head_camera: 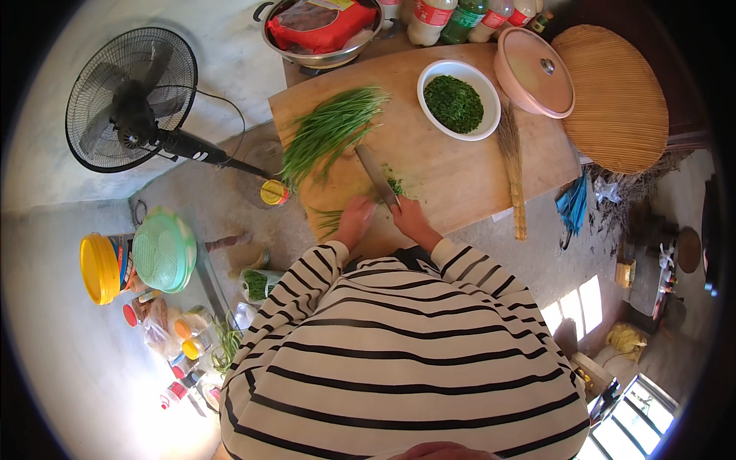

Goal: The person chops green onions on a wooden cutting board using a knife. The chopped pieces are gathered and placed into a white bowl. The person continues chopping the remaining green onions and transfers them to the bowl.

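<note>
My right hand point(413, 219) grips the handle of a broad kitchen knife point(375, 172), its blade pointing away to the upper left over a wooden board point(460, 178). Just left of the blade, my left hand point(355, 219) is closed on a small bunch of chives point(328, 221), whose long ends stick out to the left. Chopped chives point(395, 185) lie right of the blade. A larger pile of uncut chives point(336, 129) is spread over the board's far left. Farther back, a white bowl point(492, 109) holds finely chopped greens point(454, 103).
Beside the bowl lie a straw whisk broom point(512, 155), a pink lidded pot point(535, 75) and a round woven lid point(618, 100). A metal pan point(322, 59) and several bottles point(428, 23) line the back. Left stand a fan point(132, 109) and a green basket point(165, 250).
</note>
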`<control>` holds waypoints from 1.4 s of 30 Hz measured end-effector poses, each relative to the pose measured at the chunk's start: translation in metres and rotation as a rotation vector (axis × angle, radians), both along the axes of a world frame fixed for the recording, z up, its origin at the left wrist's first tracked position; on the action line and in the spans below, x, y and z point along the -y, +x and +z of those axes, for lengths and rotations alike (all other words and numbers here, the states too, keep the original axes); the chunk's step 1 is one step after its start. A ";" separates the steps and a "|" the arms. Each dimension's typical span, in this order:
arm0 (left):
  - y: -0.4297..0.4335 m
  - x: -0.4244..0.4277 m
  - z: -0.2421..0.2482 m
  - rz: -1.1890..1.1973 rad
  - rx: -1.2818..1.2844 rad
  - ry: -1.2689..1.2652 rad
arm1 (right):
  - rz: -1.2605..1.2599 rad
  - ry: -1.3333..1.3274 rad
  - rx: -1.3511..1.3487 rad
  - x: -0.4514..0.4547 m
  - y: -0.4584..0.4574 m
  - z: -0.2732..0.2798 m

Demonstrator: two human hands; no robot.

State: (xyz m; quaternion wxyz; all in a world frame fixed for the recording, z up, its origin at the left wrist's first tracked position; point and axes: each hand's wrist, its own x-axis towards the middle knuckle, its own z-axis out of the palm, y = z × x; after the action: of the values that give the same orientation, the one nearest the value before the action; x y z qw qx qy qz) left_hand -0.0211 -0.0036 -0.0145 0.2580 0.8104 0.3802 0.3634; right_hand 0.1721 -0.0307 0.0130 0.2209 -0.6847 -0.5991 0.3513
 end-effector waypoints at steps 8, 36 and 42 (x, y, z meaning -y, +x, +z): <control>0.005 -0.004 0.001 0.005 0.006 -0.072 | 0.066 -0.026 0.080 0.006 0.003 0.019; -0.004 0.000 0.002 0.011 -0.022 -0.051 | 0.049 0.023 0.017 0.001 0.003 0.015; -0.003 0.003 0.005 0.032 -0.018 -0.041 | 0.096 -0.062 0.128 0.009 -0.005 0.024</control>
State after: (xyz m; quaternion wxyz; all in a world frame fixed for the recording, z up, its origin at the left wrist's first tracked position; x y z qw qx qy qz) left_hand -0.0237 -0.0064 -0.0099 0.2654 0.8020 0.4029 0.3522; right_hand 0.1671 -0.0396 0.0370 0.1439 -0.6827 -0.6330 0.3355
